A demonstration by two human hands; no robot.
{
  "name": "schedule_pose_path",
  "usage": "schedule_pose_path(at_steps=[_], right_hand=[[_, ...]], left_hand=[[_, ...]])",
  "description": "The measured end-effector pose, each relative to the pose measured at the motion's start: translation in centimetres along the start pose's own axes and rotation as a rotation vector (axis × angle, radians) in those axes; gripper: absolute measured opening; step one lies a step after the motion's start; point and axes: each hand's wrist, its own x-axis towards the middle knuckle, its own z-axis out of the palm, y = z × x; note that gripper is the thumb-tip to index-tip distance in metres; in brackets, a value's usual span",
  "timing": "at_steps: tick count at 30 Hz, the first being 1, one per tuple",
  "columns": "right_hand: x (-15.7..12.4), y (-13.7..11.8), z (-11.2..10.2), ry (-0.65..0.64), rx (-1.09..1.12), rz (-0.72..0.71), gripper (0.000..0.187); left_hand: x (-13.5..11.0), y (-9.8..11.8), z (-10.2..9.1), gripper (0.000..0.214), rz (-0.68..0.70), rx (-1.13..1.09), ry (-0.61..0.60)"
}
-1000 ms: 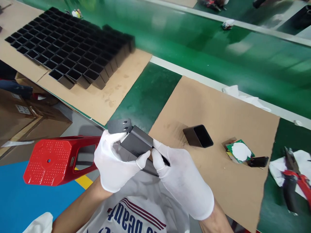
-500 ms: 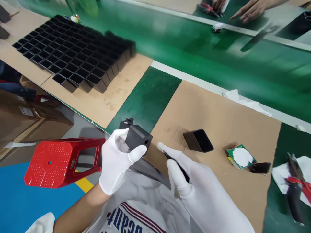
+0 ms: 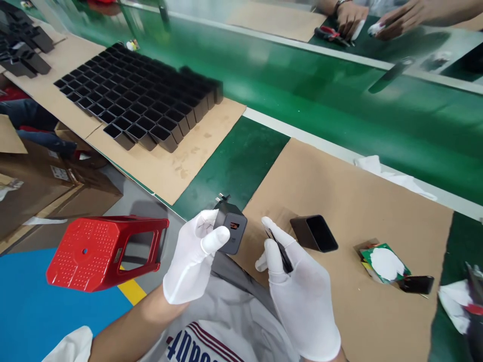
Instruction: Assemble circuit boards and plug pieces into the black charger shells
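Observation:
In my white-gloved left hand [image 3: 198,254] is a black plug-in charger [image 3: 234,234], gripped by its sides. Its end face with a USB port is turned toward the right, and metal plug prongs stick out at its far end. My gloved right hand [image 3: 300,291] is closed around slim black tweezers [image 3: 283,254], whose tips lie near the charger but apart from it. Just beyond the right hand, a hollow black housing [image 3: 315,233] lies on its side on the cardboard. Farther right is a green circuit board [image 3: 387,262] with a white pad, beside a small black piece [image 3: 417,284].
Rows of open black housings [image 3: 139,100] stand on cardboard at the far left. A red stool [image 3: 85,251] is below the bench edge. Red-handled pliers [image 3: 474,309] and a white cloth [image 3: 455,301] sit at the right. Across the green bench, a co-worker's hands [image 3: 405,20] are working.
The charger has turned in my left hand, bringing its USB face into view. My right hand has drawn back and shows smaller. The camera view has shifted slightly.

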Motion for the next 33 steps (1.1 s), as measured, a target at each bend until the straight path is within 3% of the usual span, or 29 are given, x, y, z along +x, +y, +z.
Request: schedule_pose_path(at_steps=[10,15,21,26,33], right_hand=[[-0.2,-0.2,-0.1,0.037,0.031,-0.039,0.036],[-1.2,-1.9,-1.3,0.061,0.148,-0.130,0.026],[-1.5,-3.9,-2.0,0.013,0.179,-0.055,0.010],[-0.9,-4.5,-1.8,0.022,0.115,-0.108,0.009],[-0.7,-4.3,-1.2,0.056,-0.021,-0.190,0.012]], left_hand=[[0.2,0.0,-0.1,0.050,0.000,0.001,-0.043],[0.5,-0.3,-0.6,0.055,0.008,0.037,0.039],[0.5,-0.6,-1.0,0.050,0.063,0.115,0.100],[0.5,-1.1,-1.1,0.044,0.227,0.119,0.101],[0.1,-1.8,-2.0,0.050,0.459,0.437,0.172]])
